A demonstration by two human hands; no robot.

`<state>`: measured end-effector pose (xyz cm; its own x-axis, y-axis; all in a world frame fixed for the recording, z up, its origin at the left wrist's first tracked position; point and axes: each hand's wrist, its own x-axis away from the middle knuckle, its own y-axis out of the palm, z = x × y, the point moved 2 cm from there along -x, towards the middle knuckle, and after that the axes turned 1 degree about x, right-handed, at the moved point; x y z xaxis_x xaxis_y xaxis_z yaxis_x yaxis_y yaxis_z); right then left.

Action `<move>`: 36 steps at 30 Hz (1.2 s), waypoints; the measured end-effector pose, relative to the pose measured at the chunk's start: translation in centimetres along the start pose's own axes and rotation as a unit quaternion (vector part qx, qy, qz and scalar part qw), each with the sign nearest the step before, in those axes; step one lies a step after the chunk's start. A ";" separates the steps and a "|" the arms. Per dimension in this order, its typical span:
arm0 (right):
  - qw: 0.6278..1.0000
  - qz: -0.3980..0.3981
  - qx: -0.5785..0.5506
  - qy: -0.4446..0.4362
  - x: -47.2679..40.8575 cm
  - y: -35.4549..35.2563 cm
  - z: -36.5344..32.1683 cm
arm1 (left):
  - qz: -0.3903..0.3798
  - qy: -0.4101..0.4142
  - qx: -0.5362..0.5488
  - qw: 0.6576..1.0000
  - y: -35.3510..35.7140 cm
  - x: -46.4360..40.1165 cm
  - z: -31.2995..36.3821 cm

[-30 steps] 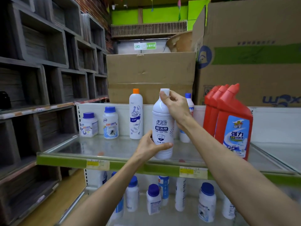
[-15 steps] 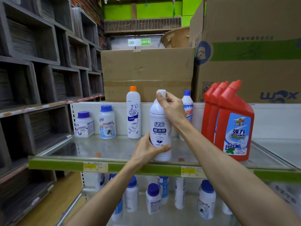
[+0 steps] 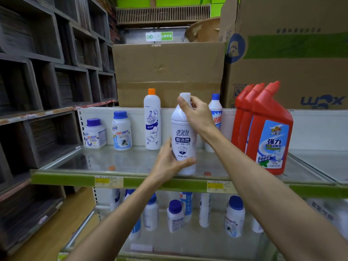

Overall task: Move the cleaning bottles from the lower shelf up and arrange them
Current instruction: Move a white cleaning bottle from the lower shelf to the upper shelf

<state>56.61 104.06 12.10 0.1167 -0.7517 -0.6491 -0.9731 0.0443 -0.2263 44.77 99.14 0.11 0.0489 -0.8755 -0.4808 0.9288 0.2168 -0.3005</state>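
Bottle in white point(image 3: 183, 140) stood upright near the front edge of the upper shelf point(image 3: 62, 178), at your twelve o'clock. Your left hand point(image 3: 169, 162) clasped its base and your right hand point(image 3: 197, 115) pinched its neck (red bottles point(image 3: 263, 129) at two o'clock).

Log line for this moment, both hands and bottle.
left hand: gripping white bottle low | right hand: at its neck | bottle: upright, upper shelf front
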 end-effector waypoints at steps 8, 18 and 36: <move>0.990 0.096 0.072 -0.077 3.6 -2.8 -2.2 | 0.176 0.158 -0.070 0.969 -1.0 4.9 1.4; 0.981 0.092 0.015 -0.172 12.6 -4.1 -3.0 | 0.112 0.193 -0.012 0.975 1.8 10.9 -5.3; 0.997 -0.022 0.018 -0.069 28.1 2.3 17.7 | 0.044 -0.082 -0.139 0.986 5.6 9.7 -22.9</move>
<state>61.13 94.71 -19.51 0.1879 -0.6563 -0.7308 -0.9588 0.0390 -0.2815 42.06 101.76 -25.14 0.2048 -0.9007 -0.3830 0.7822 0.3859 -0.4891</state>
